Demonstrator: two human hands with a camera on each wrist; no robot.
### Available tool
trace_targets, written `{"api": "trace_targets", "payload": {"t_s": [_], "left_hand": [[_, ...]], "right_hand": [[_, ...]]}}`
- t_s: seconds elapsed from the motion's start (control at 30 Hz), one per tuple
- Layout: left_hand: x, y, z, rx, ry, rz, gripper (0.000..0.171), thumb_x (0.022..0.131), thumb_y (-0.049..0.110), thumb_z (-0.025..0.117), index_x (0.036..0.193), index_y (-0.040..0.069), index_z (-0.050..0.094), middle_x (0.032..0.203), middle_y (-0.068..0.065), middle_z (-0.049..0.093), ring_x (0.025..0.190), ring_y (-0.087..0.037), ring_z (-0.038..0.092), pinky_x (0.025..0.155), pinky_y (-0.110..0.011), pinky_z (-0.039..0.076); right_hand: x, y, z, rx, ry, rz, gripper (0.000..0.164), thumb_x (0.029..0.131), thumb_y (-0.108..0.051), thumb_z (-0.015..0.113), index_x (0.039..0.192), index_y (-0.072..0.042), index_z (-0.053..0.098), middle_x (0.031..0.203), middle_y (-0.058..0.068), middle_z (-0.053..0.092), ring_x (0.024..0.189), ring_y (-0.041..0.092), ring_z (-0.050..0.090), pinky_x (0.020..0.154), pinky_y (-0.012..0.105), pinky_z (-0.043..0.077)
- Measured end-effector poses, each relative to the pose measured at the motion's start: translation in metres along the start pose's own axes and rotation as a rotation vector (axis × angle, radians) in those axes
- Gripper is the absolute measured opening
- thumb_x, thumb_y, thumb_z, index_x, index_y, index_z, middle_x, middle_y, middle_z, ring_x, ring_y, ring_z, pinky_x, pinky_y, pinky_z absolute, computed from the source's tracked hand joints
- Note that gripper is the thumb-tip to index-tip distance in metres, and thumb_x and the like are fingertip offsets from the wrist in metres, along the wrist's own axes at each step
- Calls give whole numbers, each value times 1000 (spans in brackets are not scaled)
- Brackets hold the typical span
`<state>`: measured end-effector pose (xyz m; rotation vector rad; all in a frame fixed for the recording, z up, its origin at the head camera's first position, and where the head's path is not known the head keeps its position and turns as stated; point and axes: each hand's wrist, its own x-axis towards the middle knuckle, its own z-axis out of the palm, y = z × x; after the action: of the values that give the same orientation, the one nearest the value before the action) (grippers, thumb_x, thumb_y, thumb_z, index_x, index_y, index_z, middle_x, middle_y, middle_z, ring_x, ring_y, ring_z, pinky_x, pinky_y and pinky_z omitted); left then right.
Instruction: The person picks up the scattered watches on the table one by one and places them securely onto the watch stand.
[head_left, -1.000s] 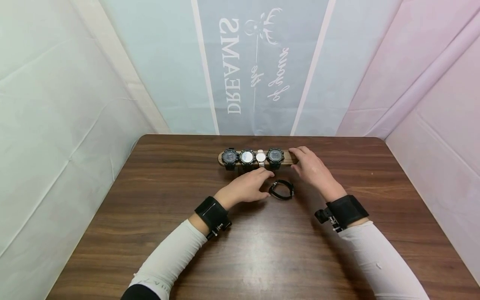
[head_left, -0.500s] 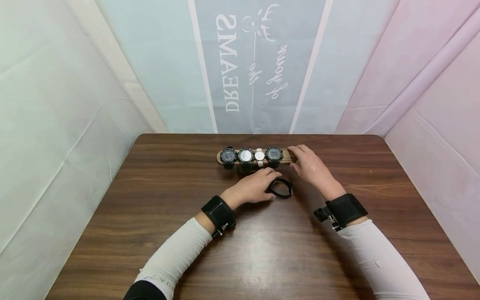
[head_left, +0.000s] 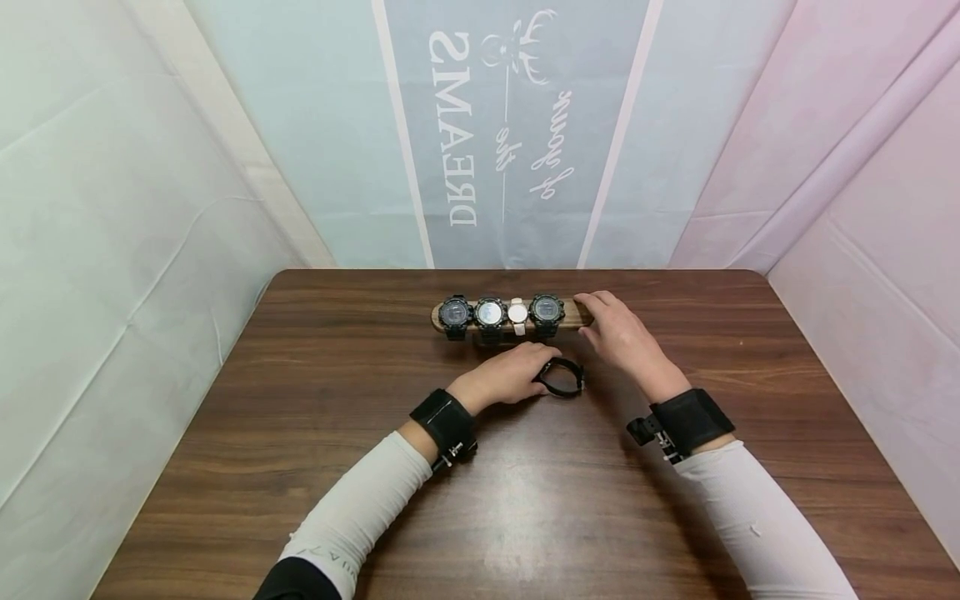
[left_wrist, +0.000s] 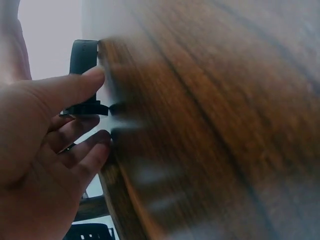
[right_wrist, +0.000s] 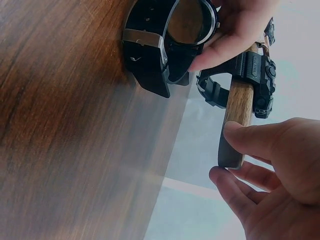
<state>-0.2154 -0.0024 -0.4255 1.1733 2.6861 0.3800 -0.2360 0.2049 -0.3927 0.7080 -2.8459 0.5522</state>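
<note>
In the head view my left hand [head_left: 513, 373] pinches one side of a black-strapped wristwatch [head_left: 579, 382], which stands on its edge on the table as a closed loop. Its buckle and strap [right_wrist: 145, 55] show in the right wrist view, with fingers at the round case. My right hand [head_left: 628, 340] holds the right end of a wooden watch stand bar [head_left: 576, 314], thumb on one side and fingers on the other. Several watches are strapped round the bar: a bulky black watch [head_left: 547, 308] nearest my right hand, a slim white watch [head_left: 517, 312], and further dark ones to the left.
The brown wooden table [head_left: 315, 375] reaches back to a pale printed curtain [head_left: 510, 150]. White fabric walls [head_left: 135, 250] stand at both sides. The stand lies near the table's back edge, just behind the loose watch.
My left hand has moved right onto the loose watch and now pinches its left side. My right hand has stayed on the bar's end. The watches on the stand have kept their places.
</note>
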Motion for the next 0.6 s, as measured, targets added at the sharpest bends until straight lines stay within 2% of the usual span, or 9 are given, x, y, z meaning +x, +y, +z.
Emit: {"api": "trace_targets", "payload": {"t_s": [0.13, 0.4, 0.6], "left_hand": [[0, -2, 2, -32, 38, 4, 54, 84, 31, 67, 130, 12, 46, 121, 0, 52, 113, -11, 46, 95, -25, 40], [-5, 1, 0, -139, 76, -10, 50, 78, 36, 71, 118, 18, 48, 109, 7, 45, 91, -6, 48, 77, -22, 45], [-12, 7, -5, -239, 119, 23, 45, 73, 27, 74, 108, 18, 47, 106, 6, 42, 92, -7, 44, 78, -20, 41]], "right_hand": [[0, 1, 1, 4, 4, -8, 52, 84, -8, 66, 131, -2, 46, 120, 20, 49, 103, 34, 52, 79, 47, 49], [0, 2, 0, -1, -6, 1, 51, 85, -8, 64, 132, -1, 45, 121, 21, 48, 101, 35, 52, 77, 47, 49], [1, 2, 1, -2, -3, 3, 51, 85, -9, 65, 131, -1, 45, 120, 21, 49, 101, 34, 52, 77, 47, 49]]}}
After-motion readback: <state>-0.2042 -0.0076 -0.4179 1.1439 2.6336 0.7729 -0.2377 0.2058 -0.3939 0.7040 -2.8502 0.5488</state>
